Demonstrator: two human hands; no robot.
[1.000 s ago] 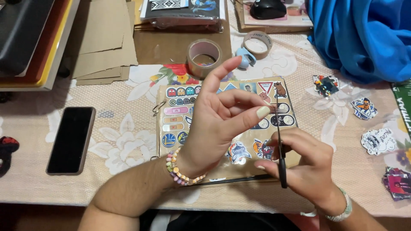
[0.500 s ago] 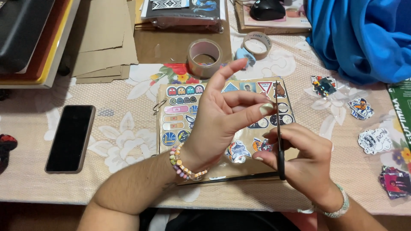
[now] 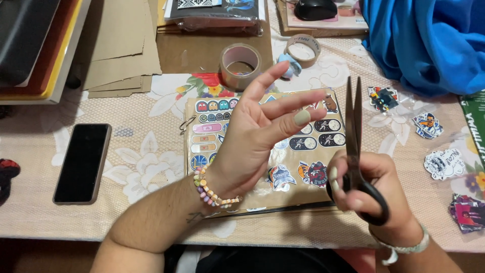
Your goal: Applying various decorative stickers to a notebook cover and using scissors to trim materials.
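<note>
The scissors (image 3: 355, 146) now stand nearly upright in the right hand (image 3: 371, 189), blades close together with only a sliver of gap, points aimed toward the far side of the counter (image 3: 151, 222). Half a second ago they lay lower, pressed close against the left hand; they have since swung up and to the right and come apart from it. The right hand's fingers are curled through the black handles.

The left hand (image 3: 252, 141) is lifted above the sticker sheet (image 3: 308, 177), fingers spread wide, thumb and forefinger nearly meeting; whether a small piece sits between them cannot be told. A bead bracelet (image 3: 212, 192) circles that wrist.

The sheet lies flat under both hands, so the cutting seems paused rather than under way. Far of it stand two tape rolls (image 3: 241, 64); left lies a dark phone (image 3: 82, 163); cut stickers (image 3: 443, 164) are scattered right, near blue cloth (image 3: 429, 40).
</note>
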